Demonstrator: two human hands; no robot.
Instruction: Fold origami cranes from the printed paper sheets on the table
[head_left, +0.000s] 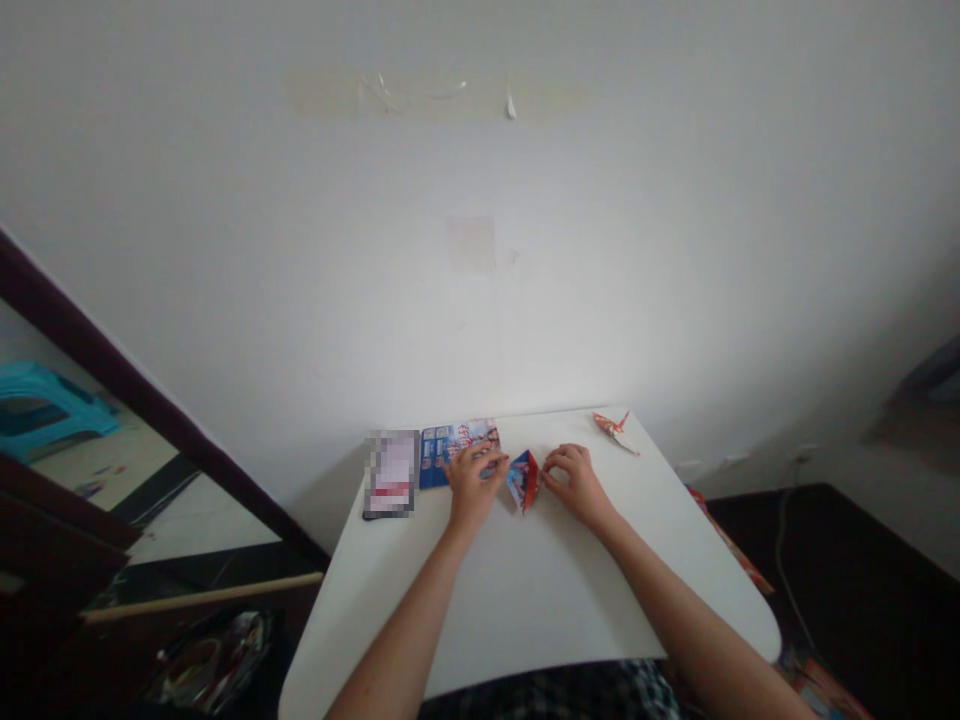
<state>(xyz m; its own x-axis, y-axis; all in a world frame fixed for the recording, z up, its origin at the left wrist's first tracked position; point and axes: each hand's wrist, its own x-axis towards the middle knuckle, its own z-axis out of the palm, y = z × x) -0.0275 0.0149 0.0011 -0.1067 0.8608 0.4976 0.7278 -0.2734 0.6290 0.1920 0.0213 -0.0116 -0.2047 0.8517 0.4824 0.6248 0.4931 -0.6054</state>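
A small folded piece of printed paper, blue and red with pointed corners, is between my hands over the white table. My left hand has its thumb and forefinger pinched at the paper's left edge. At the opposite edge, the fingers of my right hand are closed on the red side. Partly under my left hand lies a blue printed leaflet. To the far right sits an orange-and-white folded paper figure, apart from both hands.
A phone with a blurred screen lies at the table's left edge. The white table stands against a wall. A dark-framed mirror leans at left, above a bag of items on the floor.
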